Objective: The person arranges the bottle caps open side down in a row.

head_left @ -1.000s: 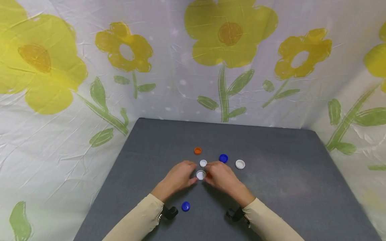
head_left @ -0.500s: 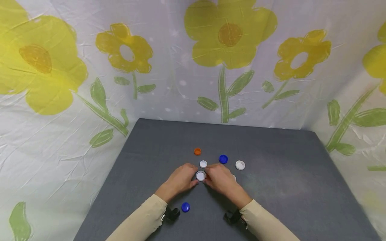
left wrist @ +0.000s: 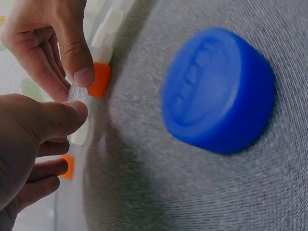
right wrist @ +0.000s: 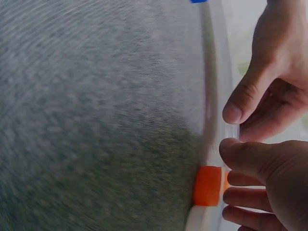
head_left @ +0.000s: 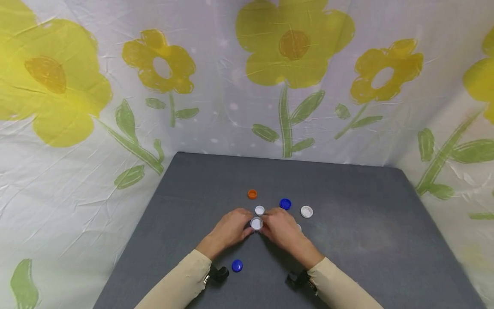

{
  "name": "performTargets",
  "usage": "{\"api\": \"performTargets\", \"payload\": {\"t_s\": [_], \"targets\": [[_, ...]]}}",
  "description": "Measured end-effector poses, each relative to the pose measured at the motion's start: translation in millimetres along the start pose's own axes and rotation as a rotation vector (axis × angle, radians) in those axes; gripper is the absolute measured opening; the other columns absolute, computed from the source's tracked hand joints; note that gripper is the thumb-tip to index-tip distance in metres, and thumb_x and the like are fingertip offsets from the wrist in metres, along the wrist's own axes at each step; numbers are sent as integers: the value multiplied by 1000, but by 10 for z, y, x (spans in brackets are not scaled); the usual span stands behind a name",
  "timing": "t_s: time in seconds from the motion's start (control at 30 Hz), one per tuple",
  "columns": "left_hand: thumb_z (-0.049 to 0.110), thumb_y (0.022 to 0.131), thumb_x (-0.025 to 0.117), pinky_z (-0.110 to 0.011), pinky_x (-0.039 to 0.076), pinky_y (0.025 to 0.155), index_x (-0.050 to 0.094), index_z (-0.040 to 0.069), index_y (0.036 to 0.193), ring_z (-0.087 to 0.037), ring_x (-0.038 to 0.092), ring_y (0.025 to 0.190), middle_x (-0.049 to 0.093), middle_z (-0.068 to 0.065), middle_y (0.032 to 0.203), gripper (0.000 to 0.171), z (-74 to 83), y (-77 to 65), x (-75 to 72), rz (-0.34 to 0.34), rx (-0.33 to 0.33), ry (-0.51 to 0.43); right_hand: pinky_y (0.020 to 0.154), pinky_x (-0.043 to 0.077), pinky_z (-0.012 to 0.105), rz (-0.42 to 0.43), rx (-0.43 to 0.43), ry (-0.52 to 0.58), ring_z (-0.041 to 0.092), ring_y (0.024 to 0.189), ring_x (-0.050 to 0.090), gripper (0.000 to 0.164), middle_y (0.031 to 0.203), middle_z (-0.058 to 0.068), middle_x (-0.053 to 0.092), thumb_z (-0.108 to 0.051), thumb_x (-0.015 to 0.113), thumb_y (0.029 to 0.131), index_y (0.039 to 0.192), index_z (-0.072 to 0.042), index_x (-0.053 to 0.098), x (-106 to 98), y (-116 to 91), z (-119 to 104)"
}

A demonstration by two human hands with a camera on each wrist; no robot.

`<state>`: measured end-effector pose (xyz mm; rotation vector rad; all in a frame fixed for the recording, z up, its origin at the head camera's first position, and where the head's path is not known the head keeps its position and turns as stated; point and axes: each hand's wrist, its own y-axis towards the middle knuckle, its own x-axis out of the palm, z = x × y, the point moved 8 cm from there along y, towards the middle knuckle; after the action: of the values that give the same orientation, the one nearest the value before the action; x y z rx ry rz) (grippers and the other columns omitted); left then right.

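Between both hands is a clear ribbed bottle cap (head_left: 256,223), pale inside in the head view. My left hand (head_left: 230,225) pinches it from one side and my right hand (head_left: 283,229) from the other. In the left wrist view the two thumbs almost meet at the clear cap (left wrist: 77,93), which is held off the table. Just beyond the hands lies a small white cap (head_left: 260,210). An orange cap (right wrist: 208,186) stands beside the right hand's fingers; the right hand hides it in the head view.
On the dark grey table (head_left: 347,257) lie another orange cap (head_left: 252,194), a blue cap (head_left: 285,204) and a white cap (head_left: 306,211). A blue cap (head_left: 237,265) sits nearer, between the forearms. One white cap (head_left: 299,227) is partly covered by the right hand. A flowered curtain (head_left: 216,107) surrounds the table.
A second ago the right hand covered the white cap beside it, and an orange edge showed by its fingers. The clear cap has risen slightly between the hands.
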<state>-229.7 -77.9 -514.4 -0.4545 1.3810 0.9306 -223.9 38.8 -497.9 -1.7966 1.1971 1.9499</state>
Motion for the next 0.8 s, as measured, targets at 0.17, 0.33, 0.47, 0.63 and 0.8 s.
{"api": "performTargets", "payload": {"t_s": [0.17,0.33,0.47,0.63,0.8], "targets": [[25,93,90,-41,61,97,80,9,112,-23,75,110,82,-5,113,27,68,-21,-151,31,8,-27,85,57,42,16,-16,23,22,83,71,21,82,-2,71,-19,95,81,89,-12,77,-141,-9,-23],[24,93,90,-41,61,100,81,8,116,-23,75,113,82,-5,115,30,150,-58,-307,51,30,-42,91,58,41,18,-14,59,22,92,73,23,90,-2,75,-19,94,84,100,-11,80,-345,-21,-73],[24,92,91,-41,61,103,80,9,120,-23,74,117,82,-3,118,34,213,-101,-414,57,43,-68,96,59,42,20,-12,65,23,101,75,26,100,0,79,-20,94,84,104,-10,80,-455,-54,-112],[24,91,92,-40,60,105,80,8,122,-23,74,120,81,-4,121,38,318,-166,-510,63,77,-68,102,59,44,36,-4,91,25,110,76,32,112,4,81,-21,95,84,109,-8,80,-549,-137,-161],[25,91,92,-40,60,105,80,6,121,-24,74,121,81,-5,122,38,403,-224,-561,70,113,-61,103,59,44,45,-8,122,25,113,76,36,114,3,81,-22,96,82,113,-9,81,-600,-215,-212]]}}
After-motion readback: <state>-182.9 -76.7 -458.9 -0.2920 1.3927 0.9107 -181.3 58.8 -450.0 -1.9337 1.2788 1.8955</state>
